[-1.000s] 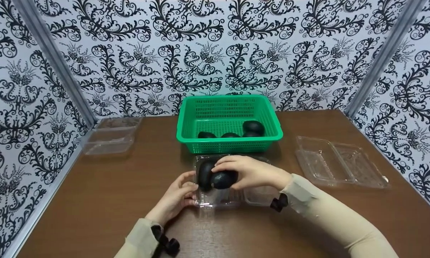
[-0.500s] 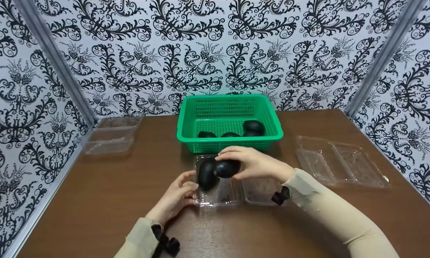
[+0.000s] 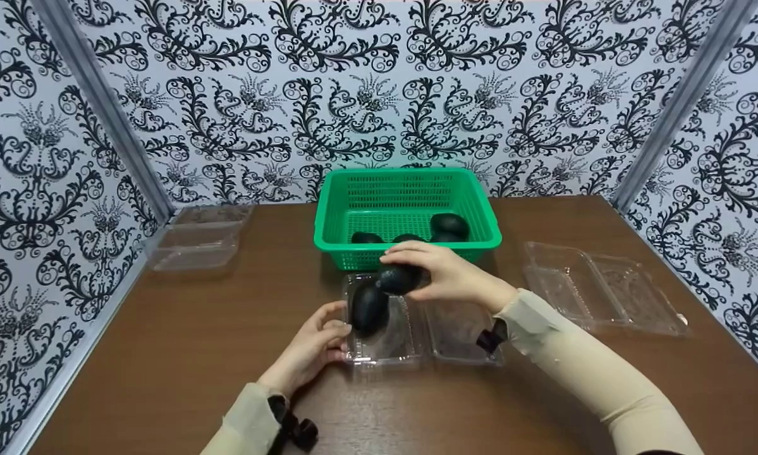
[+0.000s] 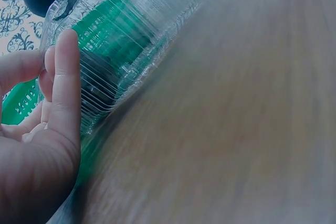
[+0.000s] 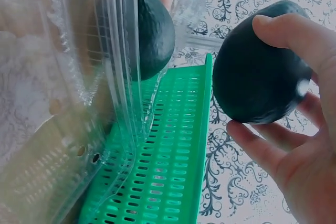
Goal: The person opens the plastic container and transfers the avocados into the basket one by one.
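In the head view my right hand [image 3: 439,272] grips a dark avocado [image 3: 399,279] above the back of an opened clear plastic clamshell container [image 3: 385,354]. The right wrist view shows thumb and fingers curled round this avocado [image 5: 260,69], off the container. Another avocado [image 3: 370,309] lies in the container's left half, by the left wall. My left hand [image 3: 318,341] pinches that left wall; in the left wrist view its fingers [image 4: 65,87] are against the clear plastic [image 4: 173,3]. The container's hinged lid [image 3: 461,335] lies flat to the right.
A green basket [image 3: 410,248] with several avocados [image 3: 448,226] stands behind the container. Another opened clear container [image 3: 600,291] lies at the right of the brown table [image 3: 183,354]. More clear containers [image 3: 195,243] sit at the back left, near the patterned wall [image 3: 227,145].
My right hand has lifted its avocado up and back, away from the one in the container and toward the basket. The left hand has kept its hold on the container.
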The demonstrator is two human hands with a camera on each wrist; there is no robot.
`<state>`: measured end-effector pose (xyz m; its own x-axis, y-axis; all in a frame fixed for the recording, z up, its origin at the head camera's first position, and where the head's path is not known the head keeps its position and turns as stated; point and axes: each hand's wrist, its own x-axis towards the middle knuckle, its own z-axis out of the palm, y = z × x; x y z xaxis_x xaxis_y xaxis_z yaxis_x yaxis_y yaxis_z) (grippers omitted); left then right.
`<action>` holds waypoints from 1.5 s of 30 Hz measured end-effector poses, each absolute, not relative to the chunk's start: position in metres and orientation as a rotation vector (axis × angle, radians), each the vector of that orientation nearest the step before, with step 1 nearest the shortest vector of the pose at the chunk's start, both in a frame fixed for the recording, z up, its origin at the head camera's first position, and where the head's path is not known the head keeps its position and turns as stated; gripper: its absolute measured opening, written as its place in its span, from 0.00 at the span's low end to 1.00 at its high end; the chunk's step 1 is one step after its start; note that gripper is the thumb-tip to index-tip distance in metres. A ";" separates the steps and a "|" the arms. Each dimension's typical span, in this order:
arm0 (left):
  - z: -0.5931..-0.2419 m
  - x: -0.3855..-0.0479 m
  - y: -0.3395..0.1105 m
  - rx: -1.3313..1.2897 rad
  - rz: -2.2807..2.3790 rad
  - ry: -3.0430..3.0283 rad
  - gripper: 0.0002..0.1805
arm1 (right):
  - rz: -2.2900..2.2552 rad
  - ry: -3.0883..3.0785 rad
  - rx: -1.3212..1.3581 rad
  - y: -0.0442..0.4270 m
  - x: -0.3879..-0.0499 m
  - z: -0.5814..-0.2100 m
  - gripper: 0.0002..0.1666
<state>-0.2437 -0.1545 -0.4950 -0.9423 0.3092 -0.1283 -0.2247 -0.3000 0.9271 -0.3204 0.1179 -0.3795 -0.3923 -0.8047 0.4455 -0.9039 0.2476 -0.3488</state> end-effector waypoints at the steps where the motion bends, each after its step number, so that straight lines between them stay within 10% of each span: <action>1: -0.495 -0.244 -0.155 0.106 2.293 1.618 0.32 | 0.845 -2.328 1.613 0.118 -0.322 -0.379 0.37; 45: -0.495 -0.245 -0.154 0.103 2.300 1.624 0.33 | 0.857 -2.434 1.339 0.117 -0.378 -0.320 0.39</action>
